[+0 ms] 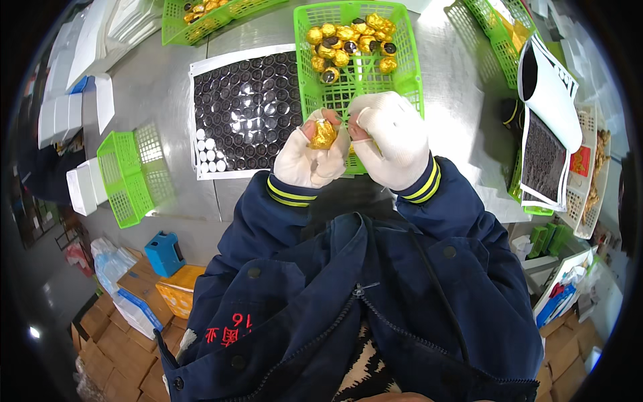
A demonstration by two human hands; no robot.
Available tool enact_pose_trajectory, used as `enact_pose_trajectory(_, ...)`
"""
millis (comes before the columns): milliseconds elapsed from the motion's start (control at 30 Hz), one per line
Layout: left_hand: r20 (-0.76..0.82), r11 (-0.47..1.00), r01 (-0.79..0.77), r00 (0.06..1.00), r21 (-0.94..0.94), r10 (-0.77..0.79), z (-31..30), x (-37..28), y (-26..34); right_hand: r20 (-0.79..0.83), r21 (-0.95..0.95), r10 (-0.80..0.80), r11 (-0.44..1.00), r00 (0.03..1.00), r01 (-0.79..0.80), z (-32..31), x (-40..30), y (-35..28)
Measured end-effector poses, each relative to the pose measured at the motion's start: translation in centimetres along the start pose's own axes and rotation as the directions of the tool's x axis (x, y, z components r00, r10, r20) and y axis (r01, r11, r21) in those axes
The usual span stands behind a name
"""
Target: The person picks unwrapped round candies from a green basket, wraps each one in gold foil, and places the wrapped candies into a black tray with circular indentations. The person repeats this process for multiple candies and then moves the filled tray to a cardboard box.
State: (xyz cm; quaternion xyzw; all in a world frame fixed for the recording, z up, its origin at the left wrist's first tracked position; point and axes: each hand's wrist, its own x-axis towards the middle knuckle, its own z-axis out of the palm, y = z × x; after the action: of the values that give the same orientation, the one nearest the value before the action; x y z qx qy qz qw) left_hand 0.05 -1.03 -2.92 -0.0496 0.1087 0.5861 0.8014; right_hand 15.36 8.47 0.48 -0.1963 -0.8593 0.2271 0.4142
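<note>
My left hand (pixel 314 151), in a white glove with bare fingertips, holds a gold foil-wrapped ball (pixel 323 134) between thumb and fingers. Close beside it on the right is my right hand (pixel 389 138), gloved the same way, with its fingertips drawn together; whether they pinch anything is hidden. Both hands are over the near end of a green plastic basket (pixel 420 85). Gold foil balls (pixel 345 33), several with a dark round sticker, lie at its far end. Left of the basket is a sheet of round black stickers (pixel 246 110), with white circles at its lower left corner.
An empty-looking green basket (pixel 125 176) stands at the left on the metal table (pixel 193 201). Another green basket (pixel 221 22) with gold balls is at the back left. At the right, a partly curled sticker sheet (pixel 545 156) lies over a basket, beside a whitish tray (pixel 585 221).
</note>
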Motion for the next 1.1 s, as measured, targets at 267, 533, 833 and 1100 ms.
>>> enact_pose_trajectory(267, 0.055, 0.837, -0.143, 0.989, 0.528, 0.134, 0.7, -1.9, 1.5, 0.042, 0.03, -0.131, 0.991, 0.99, 0.13, 0.9, 2.3, -2.8)
enact_pose_trajectory(533, -0.111, 0.835, -0.161, 0.96, 0.526, 0.255, 2.8, -2.5, 1.2, 0.048, -0.018, -0.18, 0.983, 0.983, 0.181, 2.8, 1.4, -3.9)
enact_pose_trajectory(833, 0.114, 0.578, -0.201, 0.977, 0.791, 0.183, 1.7, -2.9, 2.7, -0.039, 0.059, -0.128, 0.99, 0.991, 0.13, 1.4, 2.7, -4.1)
enact_pose_trajectory(1100, -0.026, 0.589, -0.031, 0.996, 0.808, 0.087, 3.4, -3.5, 3.8, 0.044, -0.027, -0.229, 0.973, 0.972, 0.23, 2.5, 2.0, -4.4)
